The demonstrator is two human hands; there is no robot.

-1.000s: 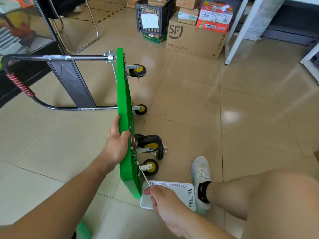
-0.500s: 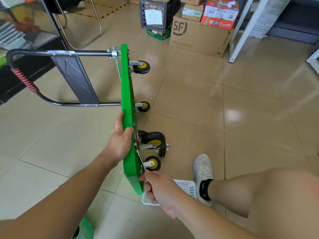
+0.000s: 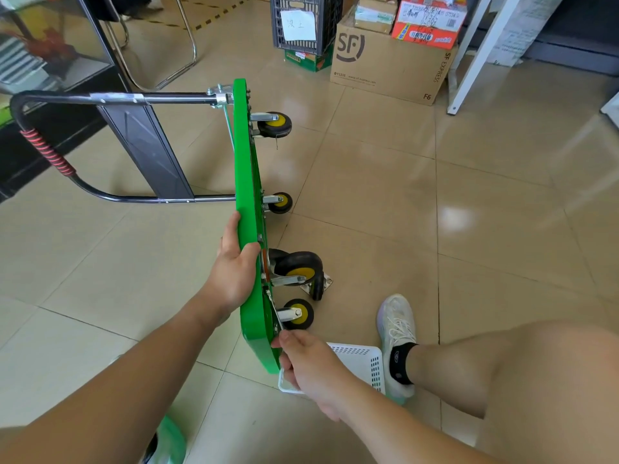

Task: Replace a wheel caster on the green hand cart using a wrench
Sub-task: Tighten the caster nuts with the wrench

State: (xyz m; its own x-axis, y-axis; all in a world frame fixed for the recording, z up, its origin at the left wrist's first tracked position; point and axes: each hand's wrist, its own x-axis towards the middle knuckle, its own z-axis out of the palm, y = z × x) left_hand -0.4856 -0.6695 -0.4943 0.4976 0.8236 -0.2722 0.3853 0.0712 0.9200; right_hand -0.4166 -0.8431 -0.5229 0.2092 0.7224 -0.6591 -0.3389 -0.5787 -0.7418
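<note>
Head view, the only one supplied: the green hand cart (image 3: 249, 229) stands on its long edge on the tiled floor with its deck upright. Its handle (image 3: 43, 149) stands out from the deck's load face at the far end, and the wheels project from the deck's underside. The left hand (image 3: 231, 269) grips the deck's upper rim about mid-length, fingers on the load face and thumb hooked over toward the wheels. The right hand (image 3: 308, 366) is closed round the lower end of the wrench (image 3: 276, 311), a thin bright bar running close along the deck's underside to the mounting of the nearest caster (image 3: 298, 313). Whether the wrench head is seated on a bolt cannot be told, as the rim and bracket hide it. A larger black caster (image 3: 298, 267) sits just beyond, close to the underside; fixed or loose cannot be told. A white basket (image 3: 365, 363) lies on the floor at the deck's near end. Judgement: the step in hand is turning a bolt on the nearest caster. The head should sit fully on the flats before any load is applied. The bar should swing parallel to the deck in short arcs, with the left hand bracing against the pull so the deck does not tip. Risk: the wrench slips and knuckles strike the rim.
</note>
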